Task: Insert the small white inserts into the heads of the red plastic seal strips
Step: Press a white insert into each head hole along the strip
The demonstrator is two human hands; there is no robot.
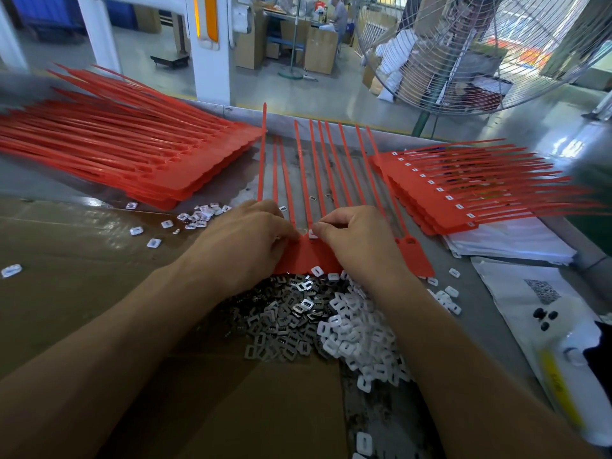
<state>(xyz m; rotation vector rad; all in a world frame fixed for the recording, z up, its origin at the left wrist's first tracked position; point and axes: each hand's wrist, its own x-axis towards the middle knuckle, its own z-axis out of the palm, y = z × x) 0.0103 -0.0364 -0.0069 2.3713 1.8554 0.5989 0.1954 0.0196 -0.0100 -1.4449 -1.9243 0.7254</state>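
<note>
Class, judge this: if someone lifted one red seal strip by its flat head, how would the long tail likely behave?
The red seal strip probably droops: its tail is long and very thin. It likely springs back rather than creasing, since the tails in the left stack fan upward unbroken. It seems light.

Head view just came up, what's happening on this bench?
A person is fitting inserts into red seal strips fanned out on the table. The right hand pinches a white insert at one strip's head; the left hand holds the heads down. The right stack shows inserts fitted; the left stack doesn't.
</note>
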